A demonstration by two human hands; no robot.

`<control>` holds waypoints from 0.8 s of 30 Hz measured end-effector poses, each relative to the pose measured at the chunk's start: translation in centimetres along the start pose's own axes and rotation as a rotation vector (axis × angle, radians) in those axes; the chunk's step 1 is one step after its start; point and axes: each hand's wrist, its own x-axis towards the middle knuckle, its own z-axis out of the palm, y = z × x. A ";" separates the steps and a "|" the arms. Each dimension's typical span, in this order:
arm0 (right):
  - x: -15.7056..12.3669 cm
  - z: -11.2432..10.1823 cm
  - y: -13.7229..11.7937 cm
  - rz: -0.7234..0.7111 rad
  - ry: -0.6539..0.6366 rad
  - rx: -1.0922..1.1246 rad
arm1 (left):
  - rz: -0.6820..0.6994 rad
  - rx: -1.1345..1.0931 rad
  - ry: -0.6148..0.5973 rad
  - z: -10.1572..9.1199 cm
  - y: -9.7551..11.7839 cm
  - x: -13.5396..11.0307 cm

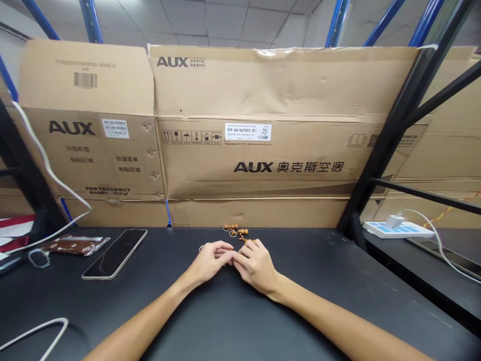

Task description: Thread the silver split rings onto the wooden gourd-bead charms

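My left hand point(210, 260) and my right hand point(255, 265) meet at their fingertips near the middle of the black table point(323, 286). A string of small wooden beads point(236, 231) lies just beyond them, with a thin loop at its far left end. Its near end runs under my right fingers, which seem to pinch it. Whatever my left fingertips touch is hidden, and I cannot tell if they hold anything.
A black smartphone point(114, 254) and a brown foil packet point(75, 245) lie at the table's left. White cables run along that side. To the right, a white power strip point(398, 229) sits on a lower shelf. AUX cardboard boxes point(255, 165) stand behind the table, against black and blue rack frames.
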 end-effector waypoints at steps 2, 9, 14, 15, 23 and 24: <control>0.0 0.1 -0.1 0.007 0.016 0.028 | 0.008 0.017 0.035 0.1 -0.2 0.1; 0.0 0.6 -0.1 0.026 0.014 0.068 | 0.032 -0.001 0.068 0.3 -0.6 0.2; 0.1 0.4 -0.4 0.027 -0.039 0.038 | 0.046 -0.015 0.084 0.4 -0.6 0.3; 0.2 0.4 -0.4 0.052 -0.050 0.073 | 0.050 -0.012 0.082 0.4 -0.5 0.3; 0.7 0.2 0.0 0.507 -0.213 0.915 | 0.101 -0.067 0.057 0.2 -0.9 0.4; 0.7 0.4 0.0 0.548 -0.212 0.990 | 0.103 -0.072 0.065 0.1 -0.9 0.4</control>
